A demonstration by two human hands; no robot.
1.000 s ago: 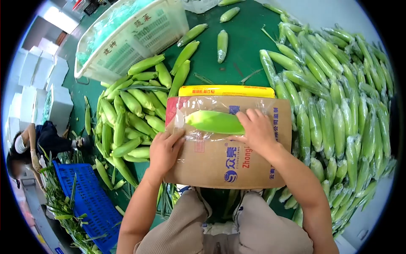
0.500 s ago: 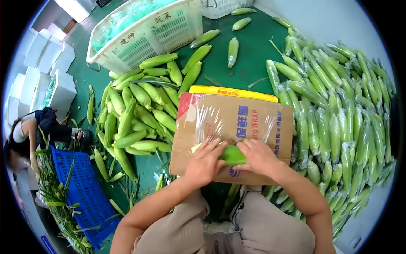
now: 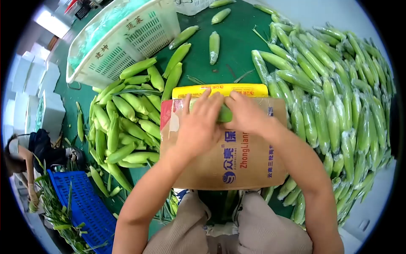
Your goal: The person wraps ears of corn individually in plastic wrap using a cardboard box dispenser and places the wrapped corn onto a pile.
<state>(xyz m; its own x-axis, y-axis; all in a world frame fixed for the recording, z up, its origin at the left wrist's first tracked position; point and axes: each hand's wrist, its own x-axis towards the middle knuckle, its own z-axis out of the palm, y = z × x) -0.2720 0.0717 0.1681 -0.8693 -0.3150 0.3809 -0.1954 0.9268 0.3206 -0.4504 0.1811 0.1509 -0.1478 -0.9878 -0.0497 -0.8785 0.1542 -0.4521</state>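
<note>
A green corn cob point(image 3: 225, 113) lies across the upper part of a brown cardboard box point(image 3: 203, 169), mostly covered by my hands. My left hand point(image 3: 202, 120) rests on the cob, palm down, its fingers bent over it. At the cob's right end, my right hand point(image 3: 245, 111) presses with its fingers wrapped round it. Just beyond both hands runs the yellow edge point(image 3: 249, 89) of a box. Any film around the cob is hard to make out under my fingers.
Unwrapped corn point(image 3: 127, 122) is heaped on the left, and film-wrapped corn point(image 3: 330, 106) on the right. A white crate point(image 3: 127, 42) stands at the upper left, a blue basket point(image 3: 86, 203) at the lower left. Another person point(image 3: 34, 148) crouches at the far left.
Both hands have moved forward with the cob, from the near half of the cardboard to its far edge. The view has shifted slightly, and the other person's arm is lower.
</note>
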